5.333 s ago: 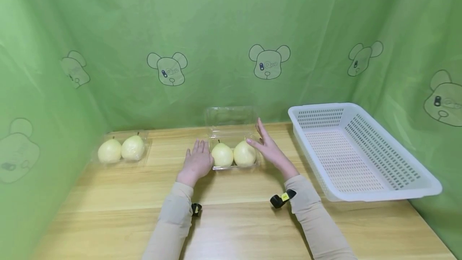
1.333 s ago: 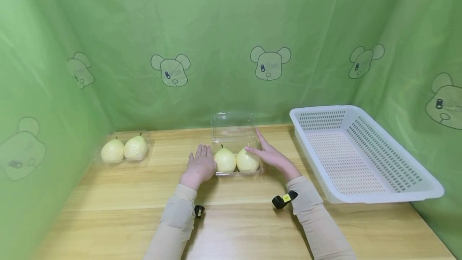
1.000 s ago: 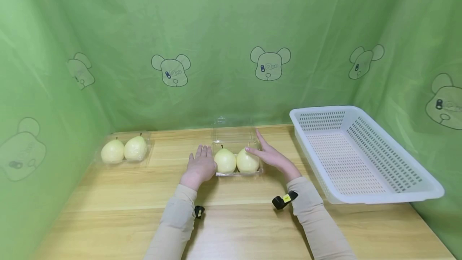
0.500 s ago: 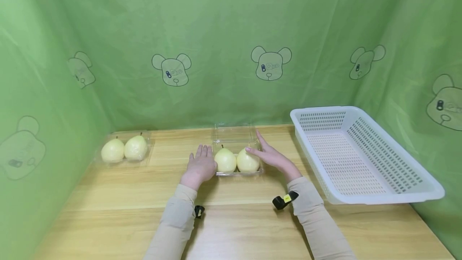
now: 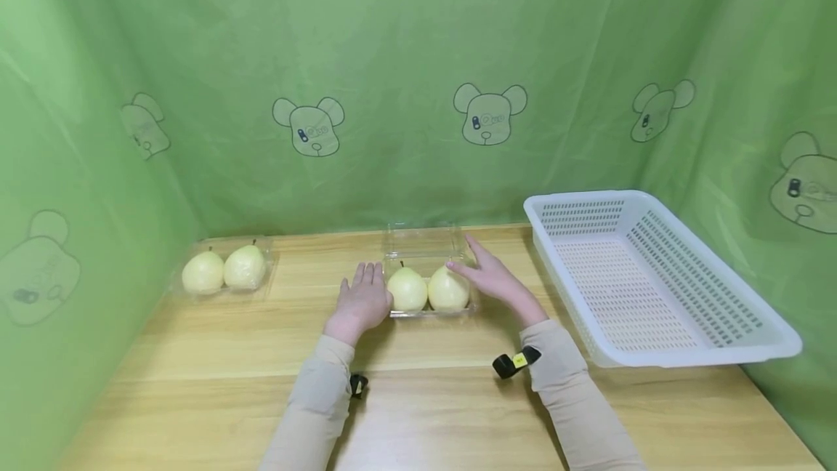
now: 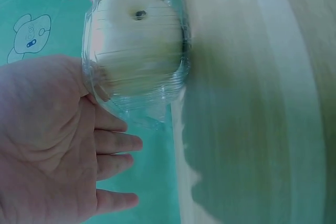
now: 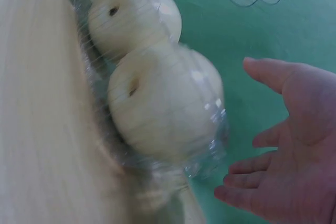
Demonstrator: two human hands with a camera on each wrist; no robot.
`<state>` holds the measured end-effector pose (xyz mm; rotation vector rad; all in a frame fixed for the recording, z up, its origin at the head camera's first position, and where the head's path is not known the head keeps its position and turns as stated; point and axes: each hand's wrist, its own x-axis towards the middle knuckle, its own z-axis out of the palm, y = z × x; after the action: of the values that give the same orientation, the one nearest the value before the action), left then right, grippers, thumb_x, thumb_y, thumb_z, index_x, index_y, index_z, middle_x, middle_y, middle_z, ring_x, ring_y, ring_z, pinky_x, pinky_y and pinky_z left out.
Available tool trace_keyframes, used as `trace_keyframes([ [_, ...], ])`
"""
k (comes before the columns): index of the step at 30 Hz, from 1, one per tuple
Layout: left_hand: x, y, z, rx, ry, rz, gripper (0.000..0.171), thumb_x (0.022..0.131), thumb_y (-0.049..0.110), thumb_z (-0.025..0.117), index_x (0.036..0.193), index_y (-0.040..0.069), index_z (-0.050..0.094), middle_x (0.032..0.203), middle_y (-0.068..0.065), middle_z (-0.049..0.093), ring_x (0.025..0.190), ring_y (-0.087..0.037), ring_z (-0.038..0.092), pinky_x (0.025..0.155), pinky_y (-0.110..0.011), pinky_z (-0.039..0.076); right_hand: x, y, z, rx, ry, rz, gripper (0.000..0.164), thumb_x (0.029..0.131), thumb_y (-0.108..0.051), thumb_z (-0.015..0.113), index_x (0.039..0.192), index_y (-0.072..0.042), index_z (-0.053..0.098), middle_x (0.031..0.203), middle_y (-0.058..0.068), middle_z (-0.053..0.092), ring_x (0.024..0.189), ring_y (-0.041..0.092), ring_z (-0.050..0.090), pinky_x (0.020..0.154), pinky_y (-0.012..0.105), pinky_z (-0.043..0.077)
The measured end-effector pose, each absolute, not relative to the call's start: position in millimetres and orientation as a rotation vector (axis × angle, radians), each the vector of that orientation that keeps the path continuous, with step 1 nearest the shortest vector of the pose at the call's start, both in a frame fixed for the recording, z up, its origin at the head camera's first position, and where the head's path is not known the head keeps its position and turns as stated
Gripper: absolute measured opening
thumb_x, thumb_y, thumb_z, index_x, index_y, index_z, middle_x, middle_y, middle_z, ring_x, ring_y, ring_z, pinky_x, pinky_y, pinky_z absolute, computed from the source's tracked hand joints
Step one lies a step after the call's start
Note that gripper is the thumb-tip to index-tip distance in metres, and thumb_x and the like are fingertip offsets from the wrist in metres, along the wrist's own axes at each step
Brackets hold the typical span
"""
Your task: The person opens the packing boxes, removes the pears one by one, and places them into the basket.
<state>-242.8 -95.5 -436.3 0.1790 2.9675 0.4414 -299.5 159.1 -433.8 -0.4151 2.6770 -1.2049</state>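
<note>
Two pale yellow pears, a left pear [image 5: 407,290] and a right pear [image 5: 448,290], sit side by side in a clear plastic clamshell box [image 5: 431,314]. Its lid [image 5: 421,242] leans back behind them. My left hand [image 5: 361,302] lies against the box's left side with fingers straight; in the left wrist view its thumb shows through the clear plastic. At the right end, my right hand [image 5: 492,278] has its fingers spread. The right wrist view shows a gap between this hand [image 7: 302,145] and the nearer pear [image 7: 165,103].
A second clear box [image 5: 258,295] with two pears stands at the far left. On the right is a large white perforated basket [image 5: 654,358]. Green curtains [image 5: 405,42] enclose the wooden table [image 5: 418,413] at the back and sides.
The lid has tilted further back and down over the last second or so. My right hand has shifted slightly away from the right pear. My left hand has stayed beside the box.
</note>
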Motion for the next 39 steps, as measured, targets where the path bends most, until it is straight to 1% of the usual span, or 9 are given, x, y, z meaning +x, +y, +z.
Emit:
trace_keyframes([
  [3, -243.5, -95.1, -437.4, 0.177, 2.972, 0.446, 0.062, 0.1, 0.027, 0.03, 0.154, -0.001, 0.018, 0.161, -0.019, 0.021, 0.152, -0.035, 0.013, 0.122, -0.059, 0.015, -295.9, 156.5, -426.4, -0.406, 2.745, -1.184, 0.092, 0.093, -0.053, 0.055, 0.157, -0.006, 0.009, 0.162, 0.022, 0.014, 0.146, 0.045, 0.021, 0.12, 0.059, 0.02],
  [9, -244.6, -94.6, -440.4, 0.178, 2.985, 0.442, 0.061, 0.1, 0.027, 0.03, 0.154, 0.0, 0.019, 0.161, -0.019, 0.021, 0.152, -0.035, 0.014, 0.121, -0.06, 0.016, -286.5, 150.1, -413.7, -0.417, 2.835, -1.108, 0.081, 0.093, -0.042, 0.061, 0.151, 0.002, 0.026, 0.151, 0.028, 0.038, 0.132, 0.048, 0.045, 0.108, 0.058, 0.042],
  [13, -245.3, -95.1, -444.1, 0.18, 2.995, 0.438, 0.062, 0.1, 0.028, 0.029, 0.154, 0.0, 0.019, 0.161, -0.019, 0.022, 0.152, -0.034, 0.014, 0.121, -0.06, 0.016, -278.2, 143.6, -407.8, -0.422, 2.848, -1.024, 0.076, 0.091, -0.038, 0.065, 0.144, 0.007, 0.036, 0.14, 0.031, 0.049, 0.125, 0.046, 0.051, 0.102, 0.056, 0.047],
  [19, -241.8, -94.6, -441.8, 0.19, 3.007, 0.441, 0.061, 0.1, 0.027, 0.031, 0.153, -0.001, 0.021, 0.16, -0.02, 0.023, 0.151, -0.035, 0.016, 0.121, -0.061, 0.016, -273.1, 132.9, -411.1, -0.453, 2.883, -0.891, 0.066, 0.086, -0.034, 0.071, 0.129, 0.012, 0.051, 0.123, 0.03, 0.06, 0.112, 0.043, 0.059, 0.096, 0.052, 0.052],
  [22, -241.5, -94.4, -440.8, 0.196, 3.011, 0.425, 0.061, 0.1, 0.027, 0.032, 0.153, -0.001, 0.021, 0.16, -0.02, 0.024, 0.151, -0.035, 0.016, 0.121, -0.06, 0.016, -270.4, 126.3, -412.8, -0.446, 2.911, -0.827, 0.064, 0.083, -0.031, 0.075, 0.124, 0.013, 0.054, 0.12, 0.029, 0.061, 0.109, 0.042, 0.06, 0.095, 0.051, 0.052],
  [28, -241.5, -94.8, -440.7, 0.199, 3.02, 0.423, 0.061, 0.1, 0.027, 0.032, 0.153, -0.001, 0.021, 0.16, -0.02, 0.024, 0.151, -0.035, 0.016, 0.121, -0.06, 0.016, -264.5, 114.5, -416.1, -0.405, 2.979, -0.717, 0.077, 0.075, -0.028, 0.082, 0.129, 0.016, 0.049, 0.125, 0.031, 0.058, 0.114, 0.045, 0.056, 0.101, 0.052, 0.05],
  [31, -240.5, -95.3, -441.0, 0.198, 3.026, 0.419, 0.061, 0.1, 0.027, 0.031, 0.154, -0.001, 0.021, 0.161, -0.02, 0.022, 0.151, -0.035, 0.015, 0.122, -0.06, 0.016, -262.8, 110.3, -420.5, -0.402, 3.008, -0.687, 0.083, 0.07, -0.027, 0.085, 0.13, 0.016, 0.047, 0.123, 0.031, 0.058, 0.112, 0.045, 0.056, 0.098, 0.051, 0.051],
  [33, -239.6, -95.4, -441.1, 0.207, 3.035, 0.413, 0.061, 0.1, 0.027, 0.031, 0.153, -0.001, 0.022, 0.161, -0.02, 0.022, 0.151, -0.036, 0.015, 0.121, -0.06, 0.016, -262.2, 108.4, -423.7, -0.412, 3.026, -0.667, 0.087, 0.067, -0.027, 0.086, 0.131, 0.016, 0.046, 0.123, 0.031, 0.059, 0.113, 0.045, 0.056, 0.1, 0.05, 0.05],
  [39, -238.1, -96.0, -440.8, 0.216, 3.058, 0.355, 0.06, 0.1, 0.027, 0.03, 0.153, 0.0, 0.023, 0.162, -0.019, 0.019, 0.152, -0.035, 0.011, 0.122, -0.061, 0.011, -265.3, 106.8, -432.9, -0.482, 3.073, -0.6, 0.094, 0.061, -0.03, 0.09, 0.129, 0.017, 0.047, 0.112, 0.027, 0.064, 0.107, 0.042, 0.059, 0.101, 0.048, 0.048],
])
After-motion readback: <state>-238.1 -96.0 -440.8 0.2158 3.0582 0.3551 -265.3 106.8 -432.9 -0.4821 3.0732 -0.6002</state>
